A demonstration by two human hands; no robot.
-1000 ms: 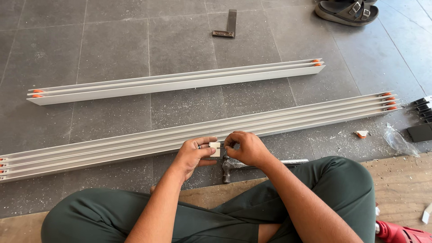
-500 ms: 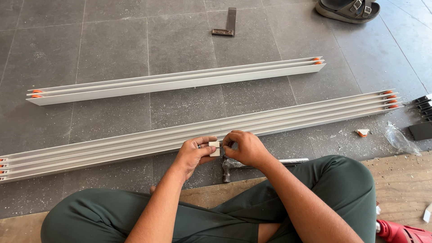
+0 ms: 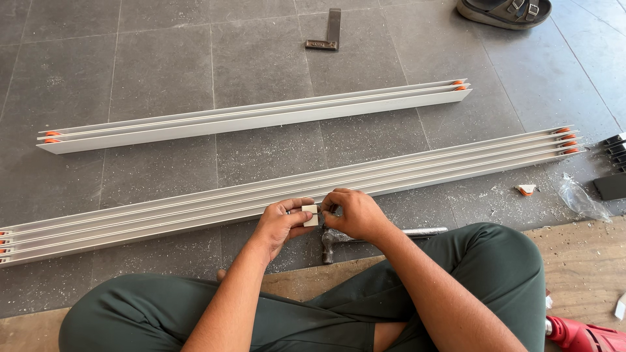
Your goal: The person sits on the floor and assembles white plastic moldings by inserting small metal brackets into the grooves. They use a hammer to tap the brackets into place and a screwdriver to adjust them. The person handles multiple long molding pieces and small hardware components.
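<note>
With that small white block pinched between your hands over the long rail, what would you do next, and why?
Probably ease the small white block down onto the long rail. The left hand pinches it, the right hand steadies a thin pin at its side, and both hover right at the rail's near edge.

Two long, ribbed, silver aluminium rails lie on the grey floor tiles: a shorter one (image 3: pixel 254 116) farther off and a longer one (image 3: pixel 287 189) close to the knees. There is one steel hammer (image 3: pixel 339 238), one dark metal try square (image 3: pixel 328 31), one dark strapped sandal (image 3: pixel 503 11), one small white-and-orange plastic clip (image 3: pixel 525 190) and one crumpled clear plastic bag (image 3: pixel 580 199). Two bare hands, the left hand (image 3: pixel 282 221) and the right hand (image 3: pixel 355 213), meet at one small white block (image 3: pixel 310 215).
</note>
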